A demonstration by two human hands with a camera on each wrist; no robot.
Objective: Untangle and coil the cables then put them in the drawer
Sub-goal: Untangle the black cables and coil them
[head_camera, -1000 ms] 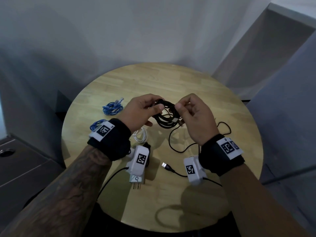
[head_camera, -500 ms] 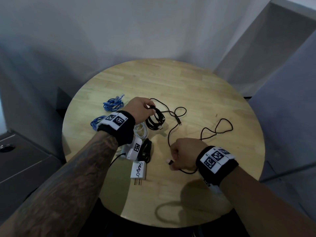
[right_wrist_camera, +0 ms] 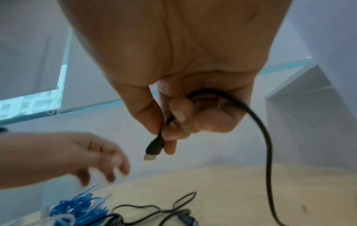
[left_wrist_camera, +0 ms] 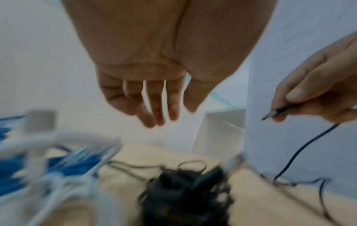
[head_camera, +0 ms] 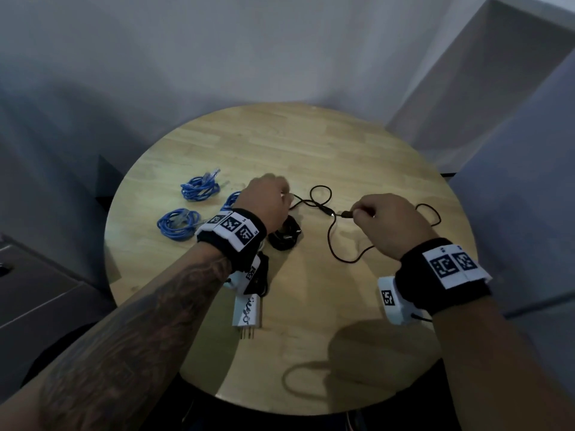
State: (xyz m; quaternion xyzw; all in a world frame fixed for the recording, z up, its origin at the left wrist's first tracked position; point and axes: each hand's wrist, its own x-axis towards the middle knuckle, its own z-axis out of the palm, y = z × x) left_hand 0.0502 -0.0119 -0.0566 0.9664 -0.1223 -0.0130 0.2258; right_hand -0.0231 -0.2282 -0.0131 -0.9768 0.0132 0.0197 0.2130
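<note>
- Left of the head view: three blue cable bundles [head_camera: 177,223] lie coiled on the round desk [head_camera: 311,144].
- Centre: the left hand [head_camera: 264,202], fingers relaxed and empty, hovers over a coiled black bundle [head_camera: 284,237].
- Right: the right hand [head_camera: 392,225] pinches the loose black cable [head_camera: 333,241] by its plug, uncoiled.
- No drawer is open; nothing looks stowed.

Left hand [head_camera: 267,202] released black coil [head_camera: 284,236]; right hand [head_camera: 389,223] lifted USB plug [right_wrist_camera: 152,150].
</note>
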